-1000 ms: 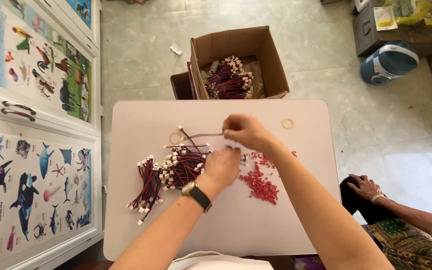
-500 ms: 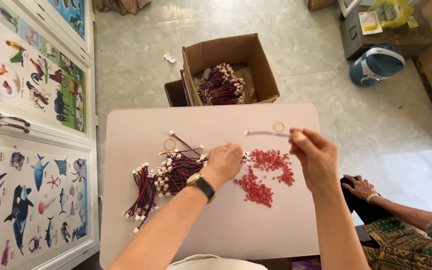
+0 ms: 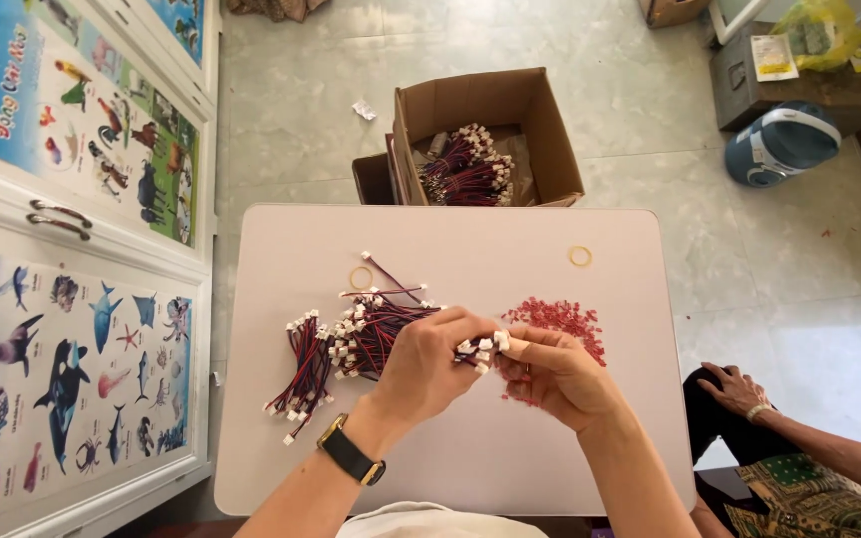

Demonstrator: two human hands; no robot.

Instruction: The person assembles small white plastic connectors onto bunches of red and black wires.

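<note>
A small bunch of red-and-black wires with white connectors (image 3: 478, 350) is being held above the middle of a pale worktop (image 3: 510, 453). The left hand (image 3: 429, 361), with a dark wristwatch (image 3: 350, 457), and the right hand (image 3: 557, 376) are meeting there, fingers of both closed on the bunch. More wire bundles (image 3: 351, 339) are lying just left; red pieces (image 3: 558, 319) are scattered right. A cardboard box (image 3: 490, 120) is standing on the floor beyond.
</note>
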